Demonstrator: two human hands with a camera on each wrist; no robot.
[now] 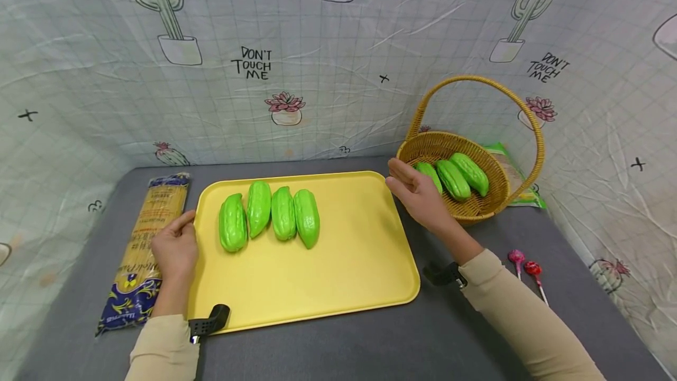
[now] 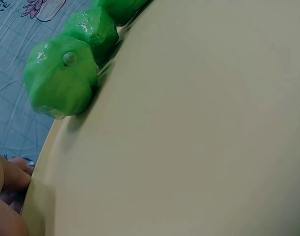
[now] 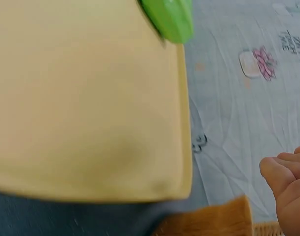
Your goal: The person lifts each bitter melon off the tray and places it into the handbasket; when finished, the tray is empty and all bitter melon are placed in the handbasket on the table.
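Several glossy green bitter melons lie side by side on the yellow tray, toward its back left. My left hand rests against the tray's left rim; in the left wrist view its loosely bent fingers touch the outside of that rim. Over the left edge of a wicker basket with a tall handle is my right hand, fingers extended and nothing in them. Three more bitter melons show inside the basket, the leftmost partly hidden by that hand. In the right wrist view the right hand appears at the right edge.
A long pack of dry noodles lies left of the tray, beside my left forearm. Behind the basket is a green-edged packet, partly covered. Two lollipops lie near my right sleeve. A patterned cloth hangs behind the grey table.
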